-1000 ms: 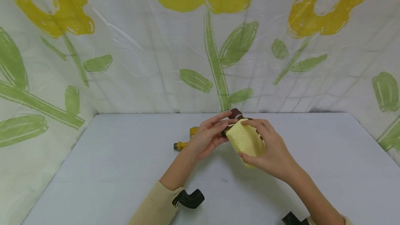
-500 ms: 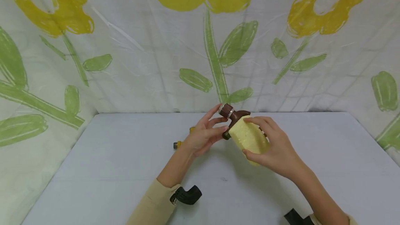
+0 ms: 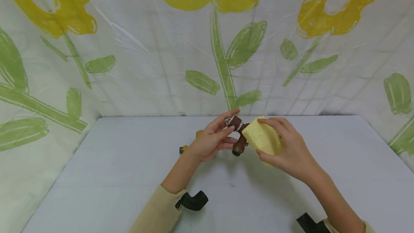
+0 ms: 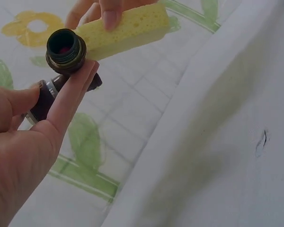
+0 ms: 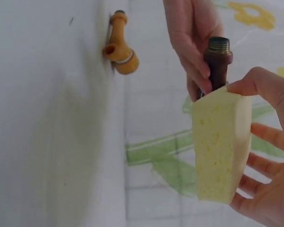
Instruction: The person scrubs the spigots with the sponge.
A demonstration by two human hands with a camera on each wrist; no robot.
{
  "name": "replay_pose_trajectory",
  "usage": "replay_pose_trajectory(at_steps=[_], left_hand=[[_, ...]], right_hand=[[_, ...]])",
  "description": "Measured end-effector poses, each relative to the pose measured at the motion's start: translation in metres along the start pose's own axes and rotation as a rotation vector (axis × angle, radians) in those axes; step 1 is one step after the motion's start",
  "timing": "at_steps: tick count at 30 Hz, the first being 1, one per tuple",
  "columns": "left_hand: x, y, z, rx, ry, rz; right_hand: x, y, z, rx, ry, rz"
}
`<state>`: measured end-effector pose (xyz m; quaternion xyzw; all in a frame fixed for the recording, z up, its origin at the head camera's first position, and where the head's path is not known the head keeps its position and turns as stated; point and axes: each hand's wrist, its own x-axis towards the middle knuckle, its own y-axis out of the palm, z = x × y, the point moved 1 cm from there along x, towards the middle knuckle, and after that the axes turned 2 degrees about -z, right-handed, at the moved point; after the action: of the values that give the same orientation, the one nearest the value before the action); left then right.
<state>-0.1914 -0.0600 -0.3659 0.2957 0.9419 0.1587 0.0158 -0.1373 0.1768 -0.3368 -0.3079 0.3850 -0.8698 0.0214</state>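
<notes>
My left hand (image 3: pixel 210 137) holds a brown tap (image 3: pixel 238 147) with a ribbed knob and silver rings, above the table's far middle. The thumb and fingers lie round the knob. In the left wrist view the tap's open threaded end (image 4: pixel 64 49) faces the camera. To the right, my right hand (image 3: pixel 292 150) pinches a pale yellow sponge (image 3: pixel 263 137) by its edges, thumb on one side and fingers on the other. The sponge's corner (image 5: pixel 220 97) hides part of the tap in the right wrist view; whether they touch, I cannot tell.
An orange-yellow tap (image 5: pixel 119 42) lies on the white table (image 3: pixel 113 168) behind my left hand, mostly covered by it in the head view. Behind the table's far edge hangs a white sheet (image 3: pixel 142 92) painted with flowers. Black wrist cameras (image 3: pixel 193 201) stick out from both sleeves.
The brown tap has turned in my left hand, its threaded end swinging down towards me. My right hand has shifted slightly right with the sponge, showing more of the tap.
</notes>
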Motion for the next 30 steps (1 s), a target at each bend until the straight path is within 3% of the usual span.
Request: replay_pose_trajectory(at_steps=[7,23,30], left_hand=[[-0.0002,0.0014,-0.0048,0.161,0.024,-0.083],[-0.0002,-0.0013,-0.0048,0.236,0.094,-0.16],[-0.0008,0.0005,-0.0057,0.245,0.057,-0.222]], right_hand=[[-0.0037,0.0034,0.0051,0.073,0.011,0.095],[-0.0037,-0.0011,0.0073,0.038,-0.003,0.073],[-0.0026,-0.0031,0.0084,0.042,0.009,0.054]])
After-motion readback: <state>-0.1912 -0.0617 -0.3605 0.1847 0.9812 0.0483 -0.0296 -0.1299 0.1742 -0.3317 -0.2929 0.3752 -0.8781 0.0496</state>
